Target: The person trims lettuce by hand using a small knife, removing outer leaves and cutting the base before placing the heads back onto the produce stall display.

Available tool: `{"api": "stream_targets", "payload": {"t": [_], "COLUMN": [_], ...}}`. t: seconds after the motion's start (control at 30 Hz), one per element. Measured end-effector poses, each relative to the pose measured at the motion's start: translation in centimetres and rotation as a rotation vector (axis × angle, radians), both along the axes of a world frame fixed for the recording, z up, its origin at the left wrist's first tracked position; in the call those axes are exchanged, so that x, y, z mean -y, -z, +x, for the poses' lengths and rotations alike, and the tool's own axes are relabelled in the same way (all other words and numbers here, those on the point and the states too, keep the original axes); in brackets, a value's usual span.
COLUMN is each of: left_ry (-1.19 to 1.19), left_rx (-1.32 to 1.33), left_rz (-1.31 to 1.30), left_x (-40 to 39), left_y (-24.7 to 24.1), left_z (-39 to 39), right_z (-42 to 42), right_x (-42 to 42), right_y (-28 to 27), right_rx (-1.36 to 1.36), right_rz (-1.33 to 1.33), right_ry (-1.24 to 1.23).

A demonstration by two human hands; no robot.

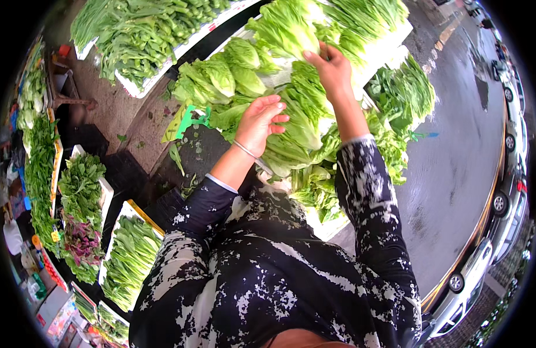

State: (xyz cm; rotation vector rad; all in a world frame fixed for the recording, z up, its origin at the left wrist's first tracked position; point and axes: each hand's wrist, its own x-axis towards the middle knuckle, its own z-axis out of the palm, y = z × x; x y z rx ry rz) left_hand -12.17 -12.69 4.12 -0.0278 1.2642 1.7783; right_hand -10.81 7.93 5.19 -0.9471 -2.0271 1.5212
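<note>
My left hand (261, 124) is over a pile of green leaf lettuce (300, 130), its fingers slightly curled and apart, with nothing in them. A thin bangle (246, 150) circles that wrist. Farther forward, my right hand (335, 71) has its thumb and fingers at the base end of a pale green lettuce bunch (289, 30). Part of the grip is hidden behind the hand. Shorter lettuce heads (246, 80) lie to the left on the same stand. A green plastic clip (194, 119) with a yellow tag (174, 126) sits at the stand's left edge.
Leafy stem greens (141, 43) fill a white foam box at the upper left. More boxes of greens (130, 256) stand to my left, one with purple leaves (81, 237). Dark leafy greens (403, 93) lie at the right, beside a wet road (450, 152) with parked cars (507, 204).
</note>
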Motion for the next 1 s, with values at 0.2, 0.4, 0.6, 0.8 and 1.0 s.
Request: {"api": "stream_targets", "payload": {"t": [0.2, 0.4, 0.6, 0.8, 1.0], "left_ry": [-0.114, -0.166, -0.148, -0.188, -0.032], "left_rx": [0.08, 0.127, 0.137, 0.054, -0.017], "left_rz": [-0.072, -0.1, -0.072, 0.021, 0.253], "left_x": [2.8, 3.4, 1.3, 1.0, -0.5], "left_y": [2.1, 4.1, 4.0, 2.3, -1.0], "left_z": [-3.8, -5.5, -6.2, -6.3, -1.9], "right_z": [-9.4, -9.4, -10.3, -6.9, 6.8], "right_x": [-0.2, 1.1, 4.5, 3.4, 5.3], "right_y": [7.8, 7.9, 6.3, 1.6, -3.2], "right_rx": [0.413, 0.369, 0.566, 0.332, -0.001], "right_rz": [0.393, 0.512, 0.528, 0.195, -0.033], "right_ry": [-0.092, -0.095, -0.469, -0.36, -0.347]}}
